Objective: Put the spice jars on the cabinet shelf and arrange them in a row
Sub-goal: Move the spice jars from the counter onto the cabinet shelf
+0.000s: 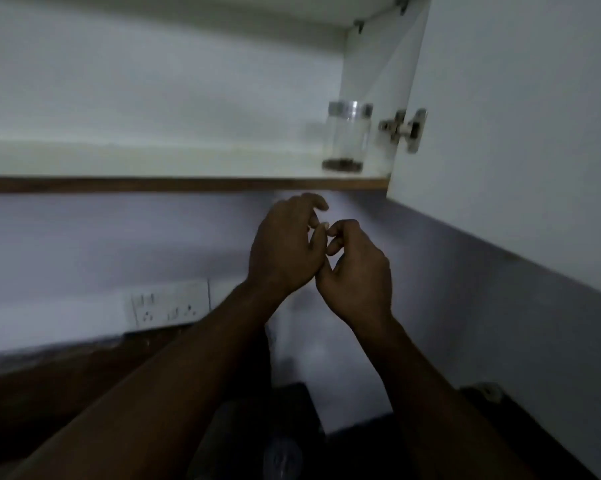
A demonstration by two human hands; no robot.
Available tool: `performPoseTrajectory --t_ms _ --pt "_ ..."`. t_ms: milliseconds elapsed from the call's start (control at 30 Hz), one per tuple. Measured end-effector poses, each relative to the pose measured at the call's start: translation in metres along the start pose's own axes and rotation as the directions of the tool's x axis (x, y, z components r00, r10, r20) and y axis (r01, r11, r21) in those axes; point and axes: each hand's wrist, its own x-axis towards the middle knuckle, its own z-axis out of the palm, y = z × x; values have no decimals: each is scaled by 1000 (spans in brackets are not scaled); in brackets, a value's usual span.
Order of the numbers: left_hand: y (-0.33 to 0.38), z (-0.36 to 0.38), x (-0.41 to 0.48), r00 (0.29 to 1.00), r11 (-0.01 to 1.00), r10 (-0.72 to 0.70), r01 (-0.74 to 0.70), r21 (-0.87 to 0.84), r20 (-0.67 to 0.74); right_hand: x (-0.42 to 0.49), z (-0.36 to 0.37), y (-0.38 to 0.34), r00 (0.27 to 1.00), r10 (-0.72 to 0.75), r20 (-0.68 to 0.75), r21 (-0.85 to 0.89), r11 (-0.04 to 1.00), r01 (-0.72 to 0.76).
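Hovering below shelf edge (188, 184), left hand (285, 251), right hand (356, 275) loosely curled, empty, jar (347, 136) above.

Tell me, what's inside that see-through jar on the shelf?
The jar on the cabinet shelf is mostly empty. A thin layer of something dark and lumpy sits at the bottom. The picture is too blurry to tell which spice it is. Nothing covers the jar.

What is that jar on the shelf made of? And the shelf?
The jar looks like clear glass or plastic, since the wall shows through it; its lid band looks like shiny metal. The shelf seems a white coated board with a brown wood-look front edge.
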Motion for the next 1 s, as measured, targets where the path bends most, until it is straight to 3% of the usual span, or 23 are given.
performPoseTrajectory --t_ms 167,233,300,333,367,433,467,567,634,767,1000 --pt "-24 -2 -137 942 986 -161 166 9 295 -113 21 20 954 77 290 -43 997 -68" --pt "-33 0 -196 883 964 -253 263 31 395 -169 34 29 875 185 448 -140 981 -136" --pt "-42 5 -254 836 961 -274 256 105 476 -227 43 38 722 299 624 -198 954 -223" --pt "-47 8 -283 791 958 -287 251 141 541 -255 46 41 627 335 703 -211 940 -267" --pt "-51 10 -310 695 939 -337 301 169 635 -281 47 44 550 359 754 -231 929 -289" --pt "-56 15 -359 449 879 -443 389 277 776 -326 46 45 464 416 782 -287 901 -324" --pt "-58 17 -378 376 860 -485 371 352 789 -343 44 43 437 453 777 -317 882 -350" --pt "-59 22 -420 240 825 -556 282 491 796 -379 44 37 372 511 775 -371 844 -386" --pt "-57 26 -437 182 790 -584 352 502 791 -396 49 40 343 522 781 -373 830 -414" --pt "-54 30 -450 163 745 -593 483 461 788 -416 65 46 273 528 804 -358 796 -488" --pt "-52 21 -445 260 721 -631 545 428 731 -430 85 49 271 558 785 -343 755 -559"
